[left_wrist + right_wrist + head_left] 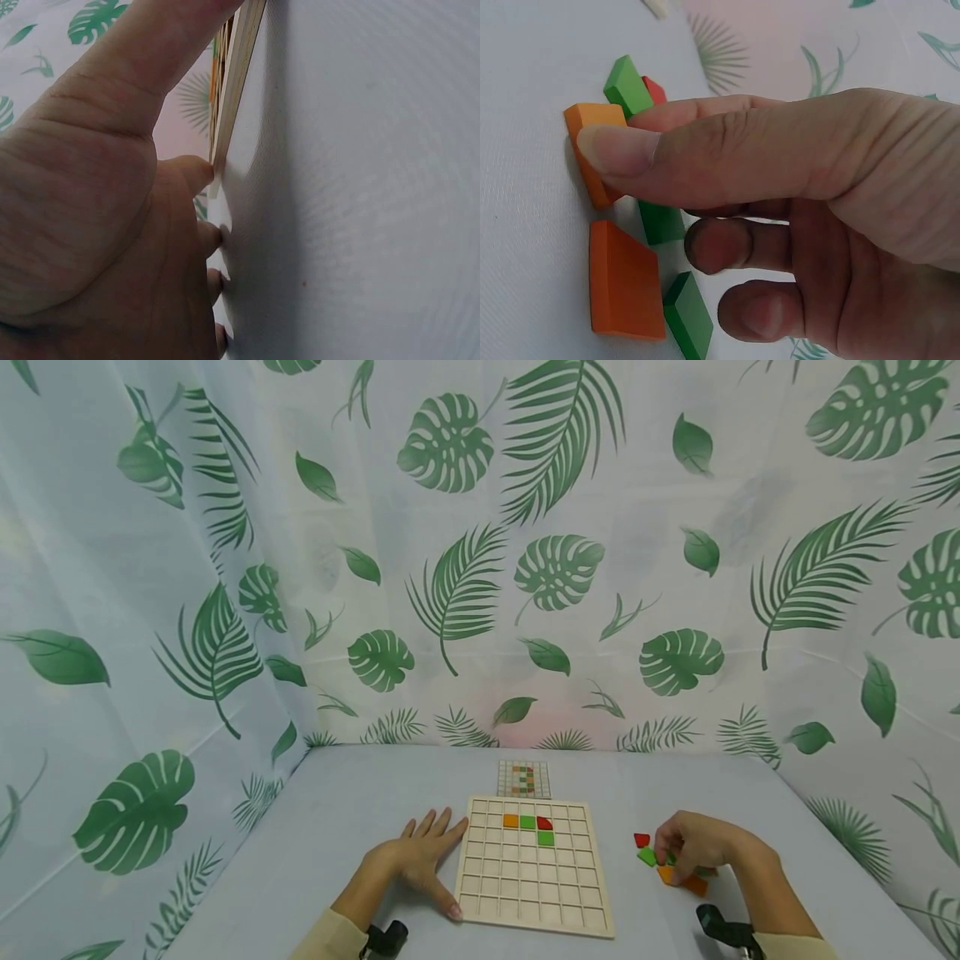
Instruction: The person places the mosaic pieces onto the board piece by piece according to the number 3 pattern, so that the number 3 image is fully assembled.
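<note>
My left hand [422, 856] lies with spread, straight fingers at the left edge of a square wooden grid board [525, 889], thumb at the near corner and index finger at its side. In its top rows sit an orange piece [511, 821], two green pieces, one of them a green square [546, 838], and a red piece with a rounded corner [544, 823]. To the right of the board, my right hand [697, 842] pinches an orange block [596, 114] between thumb and index finger, low over the table. Its other fingers curl loosely behind.
Around the right hand lie another orange block [630, 289], a light green block [628, 86], dark green blocks [689, 315] and a red block [642, 840]. Beyond the board is a small patterned grid card [523, 779]. A leaf-print curtain [465, 693] hangs behind the table.
</note>
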A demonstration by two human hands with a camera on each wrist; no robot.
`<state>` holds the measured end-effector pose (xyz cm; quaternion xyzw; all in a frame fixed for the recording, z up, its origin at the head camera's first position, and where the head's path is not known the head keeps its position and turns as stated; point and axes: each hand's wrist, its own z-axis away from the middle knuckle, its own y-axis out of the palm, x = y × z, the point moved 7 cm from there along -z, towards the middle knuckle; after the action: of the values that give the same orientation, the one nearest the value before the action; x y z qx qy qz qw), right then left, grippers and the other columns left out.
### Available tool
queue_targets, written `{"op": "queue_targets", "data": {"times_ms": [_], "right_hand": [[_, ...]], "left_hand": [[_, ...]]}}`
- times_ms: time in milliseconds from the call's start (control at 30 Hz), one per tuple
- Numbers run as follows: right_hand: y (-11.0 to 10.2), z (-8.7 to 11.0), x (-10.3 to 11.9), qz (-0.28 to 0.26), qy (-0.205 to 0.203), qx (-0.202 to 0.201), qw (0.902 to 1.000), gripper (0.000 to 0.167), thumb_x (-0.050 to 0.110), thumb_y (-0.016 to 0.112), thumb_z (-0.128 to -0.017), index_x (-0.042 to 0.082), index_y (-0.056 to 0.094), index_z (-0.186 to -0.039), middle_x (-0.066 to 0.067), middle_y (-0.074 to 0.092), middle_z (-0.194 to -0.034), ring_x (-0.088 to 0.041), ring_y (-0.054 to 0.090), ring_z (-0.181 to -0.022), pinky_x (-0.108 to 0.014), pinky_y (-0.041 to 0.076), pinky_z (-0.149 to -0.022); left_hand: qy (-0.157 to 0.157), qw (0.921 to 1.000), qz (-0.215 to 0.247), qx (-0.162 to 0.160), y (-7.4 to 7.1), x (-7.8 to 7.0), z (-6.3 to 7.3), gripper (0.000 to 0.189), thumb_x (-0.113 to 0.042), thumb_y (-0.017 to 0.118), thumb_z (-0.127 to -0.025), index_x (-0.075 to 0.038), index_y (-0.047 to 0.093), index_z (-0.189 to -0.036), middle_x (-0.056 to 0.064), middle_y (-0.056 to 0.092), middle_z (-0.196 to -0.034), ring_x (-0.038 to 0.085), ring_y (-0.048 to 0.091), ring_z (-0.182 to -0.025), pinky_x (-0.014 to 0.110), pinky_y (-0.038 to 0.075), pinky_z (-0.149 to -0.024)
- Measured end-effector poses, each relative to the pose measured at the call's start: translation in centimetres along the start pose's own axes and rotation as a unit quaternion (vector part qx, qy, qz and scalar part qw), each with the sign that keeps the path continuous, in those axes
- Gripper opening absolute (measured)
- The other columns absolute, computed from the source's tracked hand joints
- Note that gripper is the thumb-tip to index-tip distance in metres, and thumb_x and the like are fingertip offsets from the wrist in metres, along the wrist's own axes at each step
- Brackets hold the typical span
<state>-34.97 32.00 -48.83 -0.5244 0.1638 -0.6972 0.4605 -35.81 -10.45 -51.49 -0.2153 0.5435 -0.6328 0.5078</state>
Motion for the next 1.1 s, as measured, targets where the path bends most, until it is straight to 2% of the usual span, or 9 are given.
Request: {"op": "queue_targets", "data": {"times_ms": [200, 467, 767, 833, 900, 967, 1100], "right_hand": [[0.1, 0.0, 0.0, -0.002, 0.015, -0.005, 0.9999, 0.027, -0.001, 0.091, -0.072, 0.009, 0.07, -0.088, -0.004, 0.058, -0.071, -0.016, 0.053, -0.058, -0.022, 0.044, -0.05], [0.1, -0.5, 0.6, 0.004, -0.012, -0.002, 0.9999, 0.028, 0.0, 0.092, -0.072, 0.005, 0.069, -0.086, -0.004, 0.06, -0.073, -0.019, 0.056, -0.072, -0.03, 0.044, -0.063], [0.3, -0.9, 1.3, 0.001, -0.034, -0.008, 0.9994, 0.028, -0.002, 0.09, -0.073, 0.005, 0.065, -0.084, -0.005, 0.061, -0.075, -0.02, 0.057, -0.071, -0.028, 0.044, -0.06], [0.1, -1.0, 1.7, -0.007, -0.054, -0.017, 0.9984, 0.026, 0.0, 0.089, -0.076, 0.004, 0.064, -0.085, -0.004, 0.061, -0.075, -0.019, 0.057, -0.07, -0.027, 0.044, -0.059], [-0.2, -1.1, 2.5, -0.03, -0.091, -0.028, 0.995, 0.022, 0.002, 0.086, -0.08, 0.003, 0.065, -0.088, -0.004, 0.062, -0.076, -0.019, 0.057, -0.069, -0.028, 0.046, -0.057], [-0.6, -1.2, 3.6, -0.057, -0.138, -0.048, 0.9876, 0.017, 0.006, 0.082, -0.085, 0.003, 0.068, -0.092, -0.004, 0.066, -0.08, -0.019, 0.059, -0.07, -0.03, 0.051, -0.059], [-1.0, -1.6, 6.0, -0.108, -0.197, -0.101, 0.9691, 0.017, 0.019, 0.08, -0.092, 0.006, 0.073, -0.1, -0.008, 0.073, -0.091, -0.028, 0.069, -0.079, -0.038, 0.062, -0.07]], "left_hand": [[-0.002, 1.0, 0.002, 0.0, -0.1, -0.1, 0.1, 0.137, -0.073, 0.089, -0.062, -0.032, 0.013, -0.169, 0.011, 0.005, -0.177, 0.039, 0.002, -0.163, 0.063, 0.006, -0.129], [0.019, 0.9998, 0.003, -0.002, -0.1, -0.2, 0.2, 0.137, -0.071, 0.089, -0.063, -0.029, 0.012, -0.169, 0.014, 0.005, -0.177, 0.04, 0.002, -0.163, 0.065, 0.007, -0.128], [0.019, 0.9998, 0.004, -0.002, -0.2, -0.2, 0.2, 0.137, -0.071, 0.089, -0.064, -0.029, 0.013, -0.169, 0.014, 0.005, -0.176, 0.041, 0.002, -0.163, 0.065, 0.007, -0.128], [0.021, 0.9998, 0.006, -0.001, -0.2, -0.2, 0.3, 0.137, -0.071, 0.089, -0.064, -0.028, 0.012, -0.169, 0.014, 0.005, -0.176, 0.041, 0.002, -0.163, 0.065, 0.007, -0.128], [0.021, 0.9997, 0.007, -0.001, -0.2, -0.2, 0.3, 0.137, -0.071, 0.089, -0.064, -0.028, 0.012, -0.169, 0.014, 0.004, -0.176, 0.041, 0.001, -0.163, 0.065, 0.007, -0.128], [0.02, 0.9998, 0.008, 0.0, -0.2, -0.2, 0.3, 0.137, -0.071, 0.089, -0.064, -0.029, 0.012, -0.169, 0.014, 0.004, -0.177, 0.04, 0.001, -0.163, 0.065, 0.007, -0.128], [0.018, 0.9998, 0.006, -0.001, -0.2, -0.2, 0.3, 0.137, -0.071, 0.089, -0.064, -0.03, 0.012, -0.169, 0.013, 0.004, -0.177, 0.04, 0.001, -0.163, 0.065, 0.007, -0.129]]}}
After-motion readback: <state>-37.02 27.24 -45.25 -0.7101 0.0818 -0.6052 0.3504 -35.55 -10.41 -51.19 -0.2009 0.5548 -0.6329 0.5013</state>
